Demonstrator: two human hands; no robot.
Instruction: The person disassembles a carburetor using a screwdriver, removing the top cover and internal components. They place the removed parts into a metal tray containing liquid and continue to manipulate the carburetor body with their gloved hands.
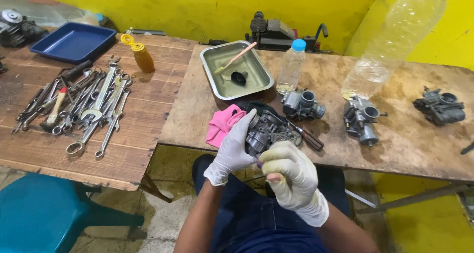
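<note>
Hands: both are gloved in white; the left hand [236, 147] is wrapped around a dark grey carburettor [266, 129], held just above the near edge of the surface [419, 149]; the right hand [292, 176] is curled closed below it, with a small purple-tipped item pinched at the fingertips, too small to be made out.
Metal tray [256, 70]: a shallow layer of murky liquid is held in it, with a small black part [239, 77] and a pink-handled brush [236, 58] leaning over its rim.
Small bottle [290, 67]: stood upright with a blue cap, a little clear liquid is seen at its bottom.
Large bottle [395, 40]: clear plastic, tilted, with a little liquid at its lower end.
Blue tray [74, 41]: set at the far left; nothing is seen inside.
Amber bottle [142, 57]: its yellow cap is flipped open.
Pink cloth [223, 124]: laid just beside the left hand.
Other carburettors: three [302, 105] [361, 119] [439, 106] are rested on the surface.
Wrenches [94, 107]: spread on the left surface.
</note>
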